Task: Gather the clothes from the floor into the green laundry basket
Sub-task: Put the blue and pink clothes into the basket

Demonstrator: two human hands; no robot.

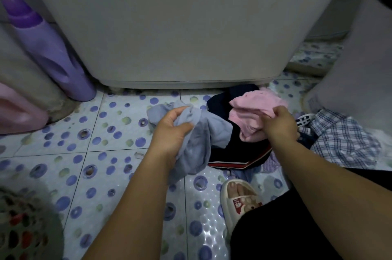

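The green laundry basket sits at lower left. At centre, the left hand bunches the blue-grey garment; the right hand pinches the pink garment. Both hands should lift clear of the dark clothes beneath, then swing left to the basket.

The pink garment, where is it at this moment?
In the head view, the pink garment is right of centre, gripped by the right hand above the dark navy clothing, near the washing machine's base.
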